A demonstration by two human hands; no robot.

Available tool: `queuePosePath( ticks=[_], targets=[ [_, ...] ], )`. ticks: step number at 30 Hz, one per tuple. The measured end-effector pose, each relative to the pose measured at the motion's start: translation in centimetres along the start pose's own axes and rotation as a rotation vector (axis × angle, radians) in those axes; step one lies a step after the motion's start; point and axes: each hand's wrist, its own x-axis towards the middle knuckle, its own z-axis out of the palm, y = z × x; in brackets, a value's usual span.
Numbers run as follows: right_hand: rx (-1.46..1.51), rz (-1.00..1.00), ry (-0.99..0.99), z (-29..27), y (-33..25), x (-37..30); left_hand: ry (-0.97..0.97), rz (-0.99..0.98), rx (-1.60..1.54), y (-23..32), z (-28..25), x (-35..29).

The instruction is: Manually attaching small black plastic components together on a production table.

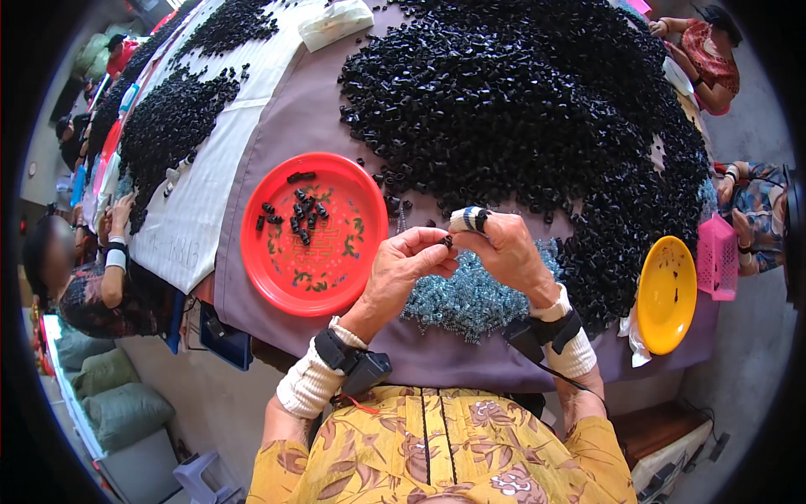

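Observation:
My left hand (408,259) and my right hand (505,249) meet above the near side of the table. Between the left thumb and fingers is a small black plastic piece (447,241). The right fingertips are pinched together against it; whatever else they hold is too small to make out. A white and dark wrap covers a right finger. Just beneath the hands lies a heap of tiny shiny light-blue pieces (470,296), possibly springs. To the left, a round red tray (263,283) carries several short black assembled pieces (304,220).
A large heap of small black pieces (504,109) spreads beyond my hands over the purple cloth (281,126). At right are a yellow plate (655,323) and a pink basket (716,252). White cloth (220,172) lies at left. Other people work along both sides.

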Motion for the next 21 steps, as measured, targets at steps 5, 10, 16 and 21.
queuePosePath(
  ticks=[5,10,16,21],
  targets=[
    [-0.066,-0.033,0.007,0.0,-0.6,0.0,0.035,0.004,-0.014,-0.1,-0.1,0.1],
    [-0.169,-0.151,0.004,-0.2,-0.8,0.0,0.027,0.024,0.024,-0.1,0.1,0.0],
    [-0.221,-0.189,0.03,-0.7,-0.4,-0.2,0.051,0.014,0.028,0.1,0.1,-0.1],
    [-0.304,-0.035,0.128,-1.7,2.6,-0.2,0.144,0.029,-0.01,0.2,-1.2,-0.2]
  ],
)
